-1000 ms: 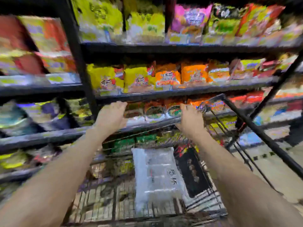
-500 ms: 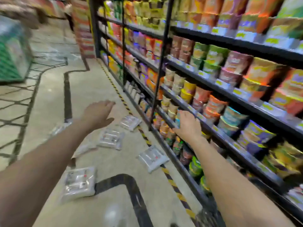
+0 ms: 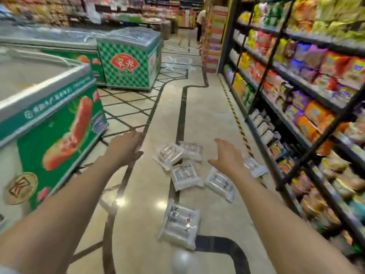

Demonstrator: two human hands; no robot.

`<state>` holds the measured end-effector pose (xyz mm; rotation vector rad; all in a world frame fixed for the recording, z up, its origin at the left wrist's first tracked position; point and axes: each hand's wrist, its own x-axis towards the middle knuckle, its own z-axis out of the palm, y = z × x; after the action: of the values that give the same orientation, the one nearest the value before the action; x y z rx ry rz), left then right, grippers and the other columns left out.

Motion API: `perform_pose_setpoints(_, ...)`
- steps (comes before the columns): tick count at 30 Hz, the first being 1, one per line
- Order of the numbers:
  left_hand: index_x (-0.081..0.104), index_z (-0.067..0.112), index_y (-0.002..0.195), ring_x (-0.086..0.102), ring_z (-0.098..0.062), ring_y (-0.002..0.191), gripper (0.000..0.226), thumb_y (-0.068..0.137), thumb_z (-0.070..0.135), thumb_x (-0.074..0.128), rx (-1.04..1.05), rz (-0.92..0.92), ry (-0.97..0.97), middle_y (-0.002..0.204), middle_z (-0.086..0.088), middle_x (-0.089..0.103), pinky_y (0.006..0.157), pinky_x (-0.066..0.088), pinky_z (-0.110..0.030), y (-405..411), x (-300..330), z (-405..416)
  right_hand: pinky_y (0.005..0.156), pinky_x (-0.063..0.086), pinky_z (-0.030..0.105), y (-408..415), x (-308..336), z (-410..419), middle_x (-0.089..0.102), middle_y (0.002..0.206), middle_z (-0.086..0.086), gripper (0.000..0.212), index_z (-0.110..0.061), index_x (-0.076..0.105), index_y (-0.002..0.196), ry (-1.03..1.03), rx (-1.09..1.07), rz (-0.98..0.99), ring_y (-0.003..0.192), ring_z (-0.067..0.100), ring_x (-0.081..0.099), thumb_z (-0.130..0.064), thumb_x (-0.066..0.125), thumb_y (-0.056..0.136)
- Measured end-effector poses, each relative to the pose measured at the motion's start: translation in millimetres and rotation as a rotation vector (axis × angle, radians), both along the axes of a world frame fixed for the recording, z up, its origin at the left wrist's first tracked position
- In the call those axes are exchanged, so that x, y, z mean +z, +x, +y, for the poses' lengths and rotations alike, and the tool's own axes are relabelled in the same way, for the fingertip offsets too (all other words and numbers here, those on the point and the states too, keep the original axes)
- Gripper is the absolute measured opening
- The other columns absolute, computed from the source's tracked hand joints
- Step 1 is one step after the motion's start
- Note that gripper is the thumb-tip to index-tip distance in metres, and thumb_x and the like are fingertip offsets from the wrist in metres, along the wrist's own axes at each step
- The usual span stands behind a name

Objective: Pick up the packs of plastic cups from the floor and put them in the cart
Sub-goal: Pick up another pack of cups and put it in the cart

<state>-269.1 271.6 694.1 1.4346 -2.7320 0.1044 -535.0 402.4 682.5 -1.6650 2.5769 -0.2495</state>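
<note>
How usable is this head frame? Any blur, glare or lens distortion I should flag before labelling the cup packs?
Head view: motion blur smears the shelves at right and the frame edges; the packs of cups stay recognisable, print unreadable. Ceiling lights glare as bright spots on the polished floor. Wide-angle distortion bows the freezer and stretches both forearms. Both hands, left and right, are soft but open.

To my left: green chest freezers (image 3: 49, 123), one nearer, another (image 3: 128, 62) farther along. To my right: dark shelving (image 3: 296, 107) stocked with bright snack packets. Underfoot: glossy beige floor (image 3: 207, 119) with black inlaid lines.
</note>
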Motion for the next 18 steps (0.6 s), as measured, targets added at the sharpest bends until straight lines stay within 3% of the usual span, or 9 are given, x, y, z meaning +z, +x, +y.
perform_pose_setpoints(6, 0.041, 0.009, 0.133, 0.053, -0.031, 0.118, 0.058, 0.084, 0.035, 0.059, 0.039, 0.051, 0.078, 0.130, -0.013, 0.054, 0.094, 0.048, -0.042, 4.2, -38.7, -124.5, 0.102, 0.036, 0.041, 5.5, -24.3, -132.8, 0.040, 0.143, 0.008, 0.072, -0.017, 0.027, 0.144, 0.054, 0.020, -0.022, 0.130, 0.027, 0.041, -0.030, 0.063, 0.083)
perform_pose_setpoints(12, 0.039, 0.012, 0.133, 0.053, -0.030, 0.118, 0.057, 0.085, 0.036, 0.057, -0.022, -0.050, 0.081, 0.132, -0.010, 0.052, 0.094, 0.047, -0.041, -13.9, -61.6, -293.7, 0.101, 0.037, 0.041, -13.6, -56.6, -292.5, 0.041, 0.143, 0.009, 0.070, -0.016, 0.028, 0.144, 0.071, -0.015, -0.041, 0.130, 0.028, 0.042, -0.031, 0.063, 0.084)
perform_pose_setpoints(18, 0.041, 0.012, 0.129, 0.055, -0.031, 0.114, 0.052, 0.085, 0.037, 0.056, -0.130, -0.125, 0.146, 0.128, -0.010, 0.054, 0.091, 0.049, -0.044, -72.3, -52.4, -482.3, 0.100, 0.040, 0.042, -54.9, -59.7, -439.0, 0.043, 0.141, 0.009, 0.070, -0.015, 0.031, 0.143, 0.053, -0.213, -0.168, 0.128, 0.028, 0.045, -0.034, 0.064, 0.084)
